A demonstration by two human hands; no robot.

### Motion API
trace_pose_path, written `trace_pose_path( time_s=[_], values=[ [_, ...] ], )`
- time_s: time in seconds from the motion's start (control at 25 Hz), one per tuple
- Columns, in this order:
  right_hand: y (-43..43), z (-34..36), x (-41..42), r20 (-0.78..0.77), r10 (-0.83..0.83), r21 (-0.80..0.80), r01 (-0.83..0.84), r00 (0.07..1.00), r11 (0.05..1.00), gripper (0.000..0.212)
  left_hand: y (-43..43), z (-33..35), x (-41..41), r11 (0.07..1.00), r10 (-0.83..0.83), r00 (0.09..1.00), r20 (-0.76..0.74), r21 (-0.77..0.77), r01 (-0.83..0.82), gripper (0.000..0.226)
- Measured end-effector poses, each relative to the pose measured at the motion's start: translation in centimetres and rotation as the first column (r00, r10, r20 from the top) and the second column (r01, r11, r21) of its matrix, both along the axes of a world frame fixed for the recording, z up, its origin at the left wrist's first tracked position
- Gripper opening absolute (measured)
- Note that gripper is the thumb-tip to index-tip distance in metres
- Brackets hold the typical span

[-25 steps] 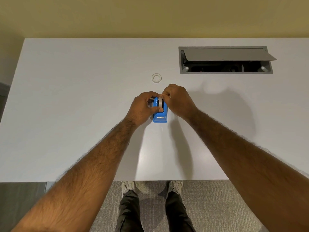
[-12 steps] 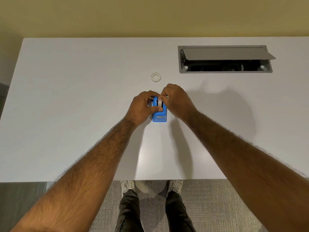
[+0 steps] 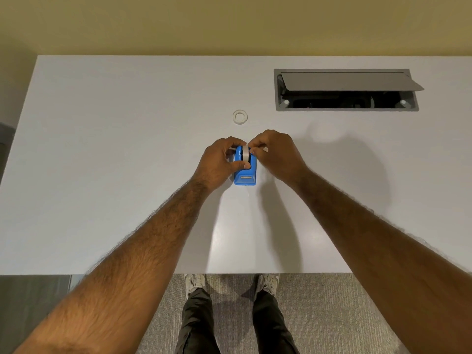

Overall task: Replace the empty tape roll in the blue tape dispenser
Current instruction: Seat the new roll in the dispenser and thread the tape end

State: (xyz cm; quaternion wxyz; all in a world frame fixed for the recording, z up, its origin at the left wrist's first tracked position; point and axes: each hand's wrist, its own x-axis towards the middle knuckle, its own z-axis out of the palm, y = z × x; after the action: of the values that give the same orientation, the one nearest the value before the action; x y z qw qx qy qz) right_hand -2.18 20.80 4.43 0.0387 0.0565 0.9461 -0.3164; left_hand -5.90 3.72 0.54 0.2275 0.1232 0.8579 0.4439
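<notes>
Item: small blue plastic tape dispenser (image 3: 244,175), white tape roll (image 3: 245,155) seated; left hand (image 3: 219,162) gripping body, right hand (image 3: 274,155) pinching tape end (likely). Risk: tape misthreading, sticking askew.

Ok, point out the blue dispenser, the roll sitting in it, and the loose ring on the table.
blue dispenser (image 3: 245,178): head view, near front end.
tape roll (image 3: 245,153): head view, top of its outer edge.
loose ring (image 3: 240,117): head view, on its white band.
</notes>
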Motion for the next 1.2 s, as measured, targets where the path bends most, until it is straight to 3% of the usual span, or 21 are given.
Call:
trace_pose_path(
  time_s=[0.32, 0.68, 0.92, 1.2],
  values=[
    [-0.9, 0.4, -0.4, -0.02, 0.191, 0.299, -0.176, 0.981, 0.938, 0.02, -0.1, 0.2, -0.1, 1.0, -0.003, 1.0, 0.006, -0.008, 0.003, 0.048],
    [-2.6, 2.1, -1.0, 0.043, 0.293, 0.513, -0.273, 0.955, 0.814, 0.022, 0.0, 0.7, 0.1, 1.0, -0.015, 1.0, -0.006, -0.022, 0.015, 0.051],
    [-2.2, 1.0, -1.5, -0.024, 0.315, 0.441, -0.273, 0.949, 0.855, 0.018, -0.2, 0.5, -0.1, 0.999, -0.027, 1.0, 0.001, -0.042, 0.027, 0.052],
    [-1.0, 0.5, -2.1, -0.057, 0.191, 0.079, -0.186, 0.98, 0.979, 0.017, -0.2, 0.6, 0.0, 0.999, -0.036, 0.999, -0.008, -0.021, 0.036, 0.05]
  ],
)
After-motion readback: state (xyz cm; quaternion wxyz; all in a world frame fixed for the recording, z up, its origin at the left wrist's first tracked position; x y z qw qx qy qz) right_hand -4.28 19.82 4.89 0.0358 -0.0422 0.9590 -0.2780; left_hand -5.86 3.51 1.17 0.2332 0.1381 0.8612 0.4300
